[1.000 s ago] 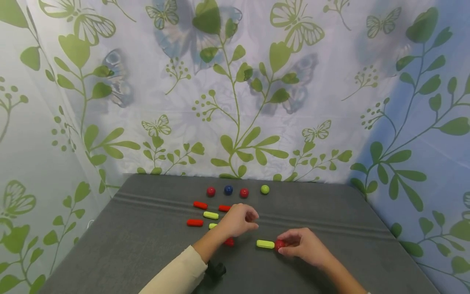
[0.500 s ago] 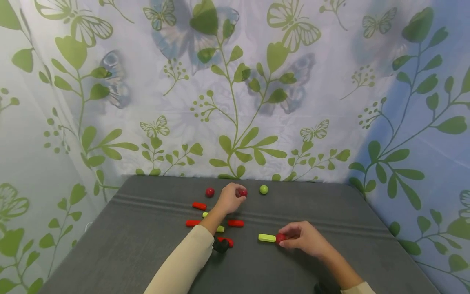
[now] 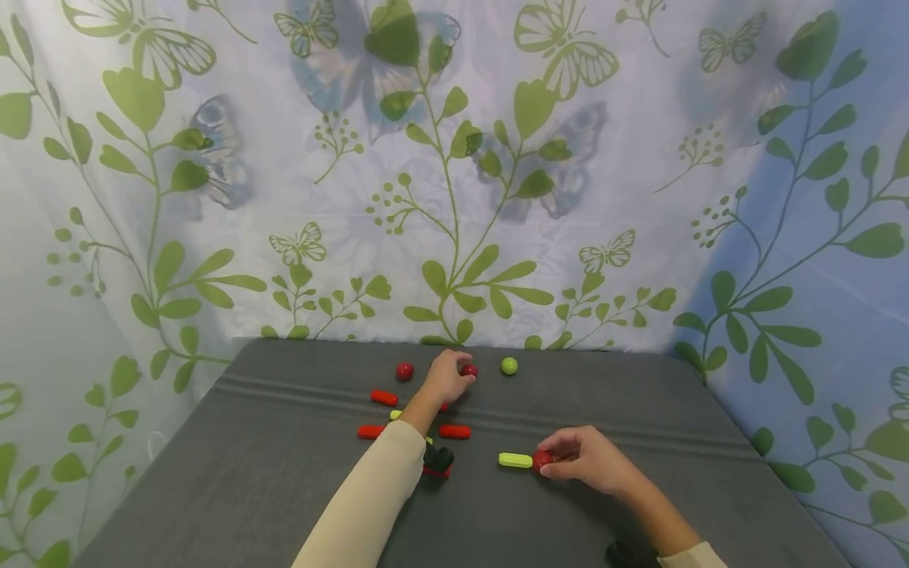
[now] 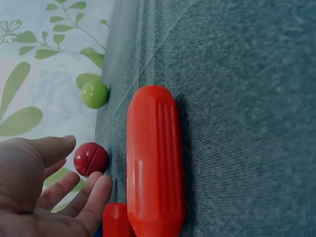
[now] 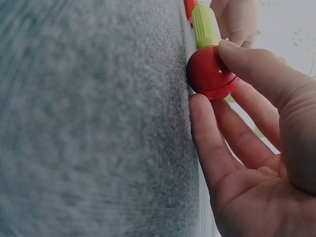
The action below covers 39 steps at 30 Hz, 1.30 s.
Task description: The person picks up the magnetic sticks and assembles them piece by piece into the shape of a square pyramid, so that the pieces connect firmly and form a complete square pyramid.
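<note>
My right hand [image 3: 592,461] pinches a red ball [image 5: 210,71] between thumb and fingers, down at the dark tabletop. One end of a yellow-green ribbed rod [image 3: 514,460] meets this ball, and the rod points left. Toward the back of the table, my left hand [image 3: 446,379] reaches with thumb and fingers spread around a second red ball [image 4: 91,159]. That ball shows whole between the fingertips in the left wrist view. The blue ball of the back row is hidden behind the left hand in the head view.
A third red ball [image 3: 405,371] and a lime-green ball [image 3: 509,366] stand in the back row. Under and around the left forearm lie red rods, among them one at left [image 3: 384,397] and one at right [image 3: 454,431], plus yellow-green ones. A patterned curtain [image 3: 454,197] hangs behind.
The left hand has moved from above the rods to the back-row red ball. The right hand keeps hold of its red ball; it and the yellow-green rod have shifted slightly away from me.
</note>
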### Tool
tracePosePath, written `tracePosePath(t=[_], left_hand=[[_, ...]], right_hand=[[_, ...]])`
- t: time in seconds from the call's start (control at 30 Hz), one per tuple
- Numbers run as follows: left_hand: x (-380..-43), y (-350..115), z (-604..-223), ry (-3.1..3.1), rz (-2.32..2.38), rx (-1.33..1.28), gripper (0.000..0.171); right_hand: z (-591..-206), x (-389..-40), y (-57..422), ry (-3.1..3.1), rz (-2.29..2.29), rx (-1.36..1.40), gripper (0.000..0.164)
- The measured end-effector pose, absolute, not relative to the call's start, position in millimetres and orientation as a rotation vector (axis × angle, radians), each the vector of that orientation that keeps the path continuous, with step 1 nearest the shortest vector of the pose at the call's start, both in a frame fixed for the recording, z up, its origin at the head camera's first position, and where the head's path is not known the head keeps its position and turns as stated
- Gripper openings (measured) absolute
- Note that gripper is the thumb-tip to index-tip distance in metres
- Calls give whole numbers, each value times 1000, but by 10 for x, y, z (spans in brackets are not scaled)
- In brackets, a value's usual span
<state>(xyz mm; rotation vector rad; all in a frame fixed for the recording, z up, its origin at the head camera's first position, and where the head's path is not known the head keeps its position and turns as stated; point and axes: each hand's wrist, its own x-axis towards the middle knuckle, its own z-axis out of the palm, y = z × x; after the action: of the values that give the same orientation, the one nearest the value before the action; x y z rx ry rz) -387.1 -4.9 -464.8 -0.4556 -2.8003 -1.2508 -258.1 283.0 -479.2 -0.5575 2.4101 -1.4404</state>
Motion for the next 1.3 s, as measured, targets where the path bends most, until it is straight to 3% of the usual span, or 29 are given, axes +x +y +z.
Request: tracePosePath(t=[0.77,1.3], left_hand=[[-3923,-34,-4682,-2948,-1259,-450,29],[-3782,-105,-4645,-2938,-1307,-657,29]], right_hand=[[-4799,-2582,2816,2430,-1432,-568,32],[-4805,-2559,2798,2437,-1439,-573,33]])
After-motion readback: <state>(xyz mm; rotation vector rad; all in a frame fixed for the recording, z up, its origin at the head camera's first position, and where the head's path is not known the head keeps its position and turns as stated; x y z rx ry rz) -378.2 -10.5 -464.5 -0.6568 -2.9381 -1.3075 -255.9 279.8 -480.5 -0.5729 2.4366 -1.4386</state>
